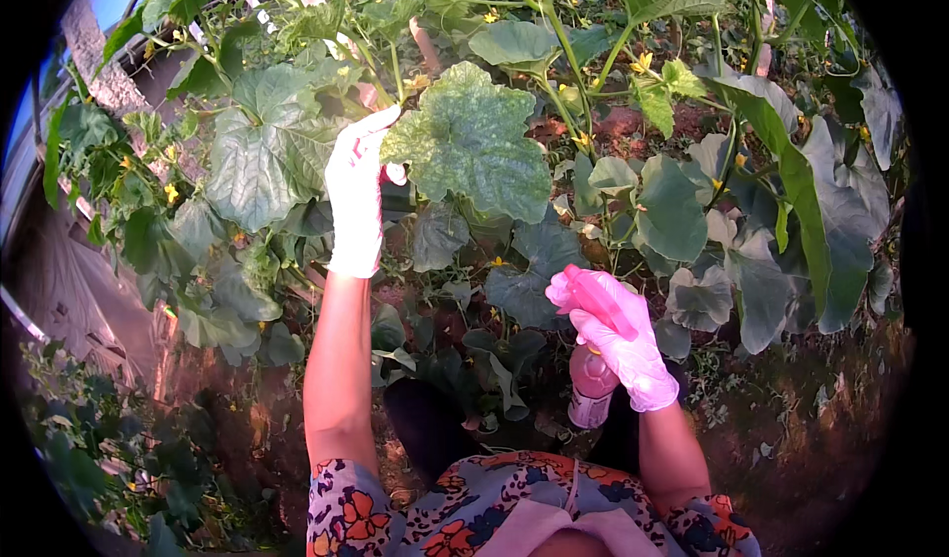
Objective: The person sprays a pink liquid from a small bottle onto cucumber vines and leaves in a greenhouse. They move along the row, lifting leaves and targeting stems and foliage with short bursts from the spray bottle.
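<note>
My left hand [357, 194], in a white glove, reaches up among the vines and grips a broad mottled leaf [478, 145] at its left edge. Yellowish patches show on that leaf, and its upper face is turned towards me. Some of the fingers are hidden behind it. Lower and to the right, my right hand [630, 353], also gloved, is wrapped around the neck of a spray bottle [592, 383] with a pink trigger head. The bottle hangs roughly upright, its clear body bears a label, and the nozzle end points up and left, below the mottled leaf.
Vines with yellow flowers [642, 62] and large leaves [671, 205] spread in front and to the right. Another big leaf [270, 145] hangs just left of my left hand. A rough post [104, 56] leans at the upper left, near plastic sheeting [96, 283]. Bare soil [786, 423] lies at the lower right.
</note>
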Demonstrator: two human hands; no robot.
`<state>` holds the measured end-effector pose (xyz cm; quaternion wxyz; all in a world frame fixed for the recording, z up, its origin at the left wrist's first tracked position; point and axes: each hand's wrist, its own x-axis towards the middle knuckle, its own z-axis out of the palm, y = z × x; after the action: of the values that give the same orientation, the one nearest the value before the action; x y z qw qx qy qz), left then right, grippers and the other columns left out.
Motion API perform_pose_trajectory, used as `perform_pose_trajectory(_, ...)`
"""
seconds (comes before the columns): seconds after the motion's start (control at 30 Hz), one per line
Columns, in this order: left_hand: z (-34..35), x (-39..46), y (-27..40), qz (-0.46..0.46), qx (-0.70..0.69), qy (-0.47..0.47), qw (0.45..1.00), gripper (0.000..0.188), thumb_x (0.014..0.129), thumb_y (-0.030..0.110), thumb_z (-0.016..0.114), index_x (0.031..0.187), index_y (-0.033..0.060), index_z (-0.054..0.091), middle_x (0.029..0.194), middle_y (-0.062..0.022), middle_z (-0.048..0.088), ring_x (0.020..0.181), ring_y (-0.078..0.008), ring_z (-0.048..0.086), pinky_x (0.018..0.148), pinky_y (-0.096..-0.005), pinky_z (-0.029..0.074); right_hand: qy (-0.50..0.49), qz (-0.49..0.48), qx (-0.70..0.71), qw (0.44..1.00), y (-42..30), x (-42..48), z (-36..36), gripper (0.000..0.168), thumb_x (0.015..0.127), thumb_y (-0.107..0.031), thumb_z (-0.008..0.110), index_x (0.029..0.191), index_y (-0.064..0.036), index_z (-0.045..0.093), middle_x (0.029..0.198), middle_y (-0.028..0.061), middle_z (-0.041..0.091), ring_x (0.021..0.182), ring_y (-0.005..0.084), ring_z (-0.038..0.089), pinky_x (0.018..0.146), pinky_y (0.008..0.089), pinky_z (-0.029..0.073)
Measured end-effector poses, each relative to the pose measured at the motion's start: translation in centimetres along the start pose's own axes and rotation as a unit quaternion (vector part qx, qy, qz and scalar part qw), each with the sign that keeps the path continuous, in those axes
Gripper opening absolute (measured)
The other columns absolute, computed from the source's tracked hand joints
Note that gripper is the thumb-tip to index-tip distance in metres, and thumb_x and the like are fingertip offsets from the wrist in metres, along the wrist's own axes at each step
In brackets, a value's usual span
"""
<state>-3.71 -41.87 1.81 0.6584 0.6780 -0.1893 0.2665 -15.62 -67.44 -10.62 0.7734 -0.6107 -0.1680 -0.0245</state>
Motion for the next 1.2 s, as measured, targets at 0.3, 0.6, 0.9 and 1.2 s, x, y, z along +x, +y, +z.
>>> perform_pose_trajectory(0.3, -4.4, -2.9, -6.2, -0.121, -0.008, 0.012, 0.993, 0.026, 0.098, 0.016, 0.047, 0.116, 0.0028, 0.060, 0.093, -0.0048, 0.067, 0.068, -0.0065, 0.056, 0.065, -0.0205, 0.049, 0.018, 0.074, -0.033, 0.997, 0.0, -1.5, 0.7, 0.038, 0.087, -0.004, 0.059, 0.124, 0.000, 0.054, 0.113, 0.0088, 0.066, 0.094, 0.0112, 0.062, 0.067, 0.0209, 0.049)
perform_pose_trajectory(0.6, -4.7, -6.1, -11.1, -0.020, 0.311, -0.090, 0.946, 0.040, 0.089, 0.008, 0.053, 0.128, 0.0085, 0.054, 0.119, -0.0143, 0.057, 0.107, -0.0245, 0.056, 0.095, -0.0323, 0.043, 0.003, 0.056, -0.073, 0.996, 0.7, -1.4, 3.1, 0.041, 0.087, -0.002, 0.058, 0.127, 0.000, 0.051, 0.121, 0.0091, 0.060, 0.103, 0.0152, 0.061, 0.070, 0.0222, 0.050)
perform_pose_trajectory(0.9, -2.8, -11.8, -9.7, -0.024, 0.333, -0.120, 0.935, 0.037, 0.089, 0.009, 0.055, 0.125, 0.0129, 0.055, 0.111, -0.0113, 0.058, 0.100, -0.0270, 0.059, 0.086, -0.0349, 0.048, -0.077, 0.035, -0.045, 0.995, 3.9, 1.6, 4.9, 0.041, 0.081, -0.001, 0.061, 0.123, -0.002, 0.057, 0.139, 0.0095, 0.046, 0.099, 0.0130, 0.059, 0.078, 0.0265, 0.051)
perform_pose_trajectory(1.2, -2.6, -11.1, -9.2, -0.036, 0.292, -0.137, 0.946, 0.036, 0.089, 0.009, 0.056, 0.125, 0.0136, 0.055, 0.108, -0.0116, 0.060, 0.099, -0.0270, 0.061, 0.084, -0.0353, 0.049, -0.102, 0.113, 0.013, 0.988, 7.4, 7.7, 4.7, 0.049, 0.082, -0.011, 0.065, 0.129, -0.011, 0.056, 0.146, 0.0067, 0.037, 0.104, 0.0127, 0.056, 0.074, 0.0266, 0.050)
